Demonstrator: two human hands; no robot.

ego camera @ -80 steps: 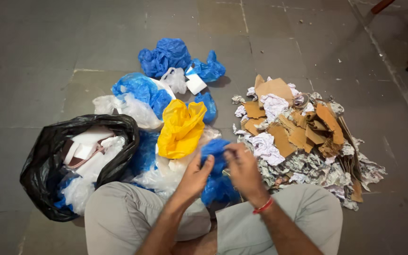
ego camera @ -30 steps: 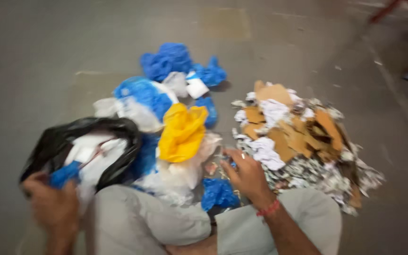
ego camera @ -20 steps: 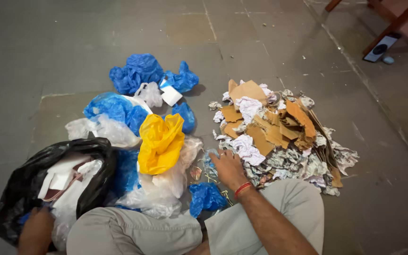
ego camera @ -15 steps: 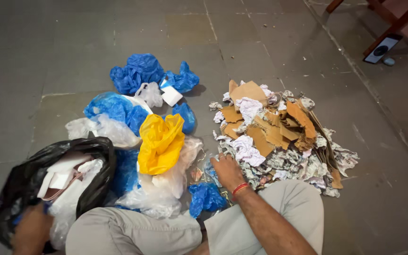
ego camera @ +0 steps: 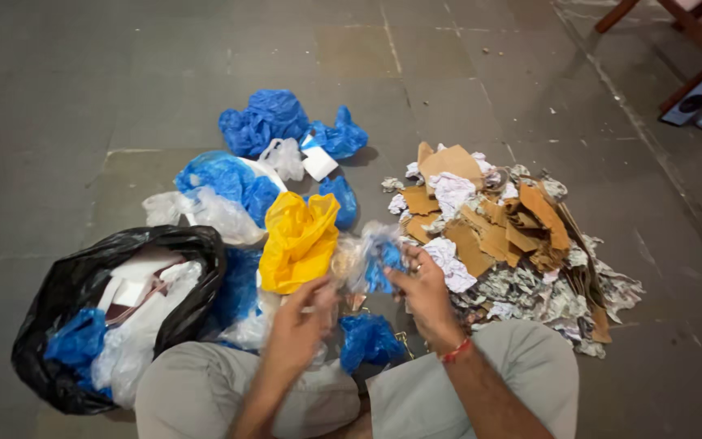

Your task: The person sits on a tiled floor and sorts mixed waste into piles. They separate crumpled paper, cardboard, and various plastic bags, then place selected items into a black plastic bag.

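I sit cross-legged on a grey floor. My right hand point(ego camera: 422, 290) is lifted and grips a clear plastic wrapper point(ego camera: 365, 258) with blue bits inside. My left hand point(ego camera: 301, 321) is raised beside it, fingers on the lower edge of the same wrapper. Just behind it lies a yellow plastic bag point(ego camera: 298, 240). A crumpled blue plastic bag point(ego camera: 367, 340) rests on the floor between my knees. To my left an open black rubbish bag point(ego camera: 83, 284) holds white foam pieces, clear plastic and a blue plastic wad point(ego camera: 75, 341).
A heap of blue and clear plastic bags point(ego camera: 241, 175) spreads ahead. On the right is a pile of torn cardboard and crumpled paper point(ego camera: 513, 244). Wooden furniture legs point(ego camera: 676, 24) and a phone-like device point(ego camera: 692, 102) are at the top right.
My left hand put a blue plastic wad into the black bag, then came back to the middle. My right hand lifted a clear wrapper off the floor, and both hands now hold it.
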